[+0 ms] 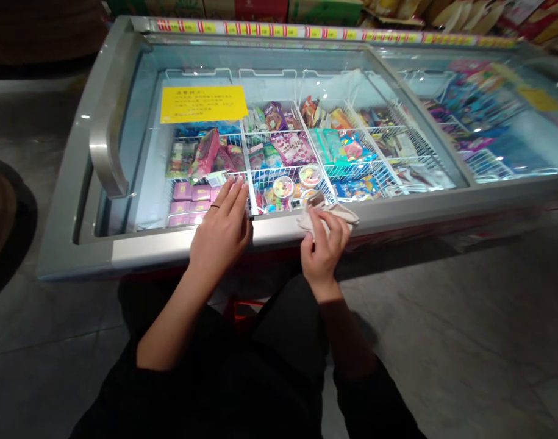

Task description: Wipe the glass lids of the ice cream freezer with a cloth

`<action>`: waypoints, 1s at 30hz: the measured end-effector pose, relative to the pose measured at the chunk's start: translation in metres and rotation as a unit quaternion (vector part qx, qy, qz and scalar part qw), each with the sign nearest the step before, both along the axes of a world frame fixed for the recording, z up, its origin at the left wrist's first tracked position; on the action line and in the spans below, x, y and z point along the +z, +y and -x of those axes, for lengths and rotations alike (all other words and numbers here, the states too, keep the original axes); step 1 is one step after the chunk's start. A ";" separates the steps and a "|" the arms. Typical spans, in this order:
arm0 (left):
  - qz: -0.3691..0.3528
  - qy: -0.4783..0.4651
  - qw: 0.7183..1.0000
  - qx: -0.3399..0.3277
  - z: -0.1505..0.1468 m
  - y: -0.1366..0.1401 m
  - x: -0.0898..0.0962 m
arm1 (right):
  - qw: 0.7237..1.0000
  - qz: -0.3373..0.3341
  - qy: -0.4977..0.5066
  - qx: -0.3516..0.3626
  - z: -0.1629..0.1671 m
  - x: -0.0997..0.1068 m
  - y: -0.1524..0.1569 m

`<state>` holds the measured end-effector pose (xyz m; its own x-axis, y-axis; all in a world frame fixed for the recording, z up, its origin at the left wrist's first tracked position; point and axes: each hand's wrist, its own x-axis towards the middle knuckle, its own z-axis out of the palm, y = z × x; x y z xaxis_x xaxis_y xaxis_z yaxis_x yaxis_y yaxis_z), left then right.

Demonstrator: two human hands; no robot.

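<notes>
– Where is the cloth, and what are the hands doing?
– A pale cloth (347, 211) lies bunched at the near rim (153, 249) of a glass-topped display freezer (89, 131). The right hand (323, 247) grips it between thumb and curled fingers. To its left, the left hand (221, 228) holds nothing; its fingers stretch together, palm down, and it appears to rest across the rim, fingertips over the glass (269, 67).
– What makes for good handling here?
– A flat pad, in this observer's judgement: bunched fabric presses only in spots, and the loose fold on the right could drag. Even, light pressure along the line between metal and glass would suit, with the left hand as a brace.
– And the edges?
– The near rim runs out to both sides. At the far left of the reach, a curved metal handle (107, 155) stands proud and could snag fabric. Well to the right, a metal bar (418, 116) crosses from far to near and meets the rim.
– Room to move?
– More to the right, where nothing stands on the rim. Leftward, the left hand blocks the path. The person's legs (285, 329) sit just on the near side, so the elbows probably travel best sideways.
</notes>
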<state>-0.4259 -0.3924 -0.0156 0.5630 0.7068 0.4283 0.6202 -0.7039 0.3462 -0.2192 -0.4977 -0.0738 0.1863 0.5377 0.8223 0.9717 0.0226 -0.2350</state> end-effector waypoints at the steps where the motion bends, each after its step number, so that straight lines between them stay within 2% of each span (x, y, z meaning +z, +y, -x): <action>1: 0.002 -0.007 1.000 -0.004 0.000 0.001 0.000 | 1.000 0.015 -0.008 0.013 0.007 0.000 0.001; 4: 0.003 -0.031 0.999 -0.018 -0.001 0.004 0.000 | 0.997 0.050 -0.033 0.048 0.026 -0.002 0.003; 7: 0.003 -0.038 0.998 -0.045 -0.012 0.001 0.002 | 0.992 0.072 -0.055 0.087 0.017 -0.008 0.001; 10: 0.001 -0.027 0.996 -0.083 -0.033 -0.005 0.006 | 0.993 0.069 -0.059 0.074 -0.026 -0.017 -0.007; 14: 0.000 -0.006 0.992 -0.128 -0.065 -0.010 0.009 | 0.999 0.005 -0.036 -0.037 -0.096 -0.023 -0.018; 16: 0.002 0.007 0.989 -0.146 -0.081 -0.012 0.009 | 0.997 -0.024 -0.003 -0.078 -0.113 -0.021 -0.022; 19: 0.002 0.019 0.986 -0.167 -0.105 -0.014 0.008 | 0.995 -0.003 0.031 -0.090 -0.102 -0.014 -0.025; 23: -0.006 0.030 0.978 -0.204 -0.132 -0.013 0.009 | 0.998 0.067 -0.003 0.016 -0.067 -0.011 -0.029; 25: -0.006 0.037 0.975 -0.218 -0.140 -0.011 0.010 | 0.995 0.082 -0.027 0.040 -0.069 -0.012 -0.032; 27: -0.001 0.044 0.973 -0.225 -0.143 -0.010 0.011 | 0.994 0.097 -0.032 0.028 -0.089 -0.016 -0.034; 30: 0.009 0.063 0.973 -0.220 -0.143 -0.011 0.010 | 0.995 0.093 0.019 -0.016 -0.140 -0.019 -0.037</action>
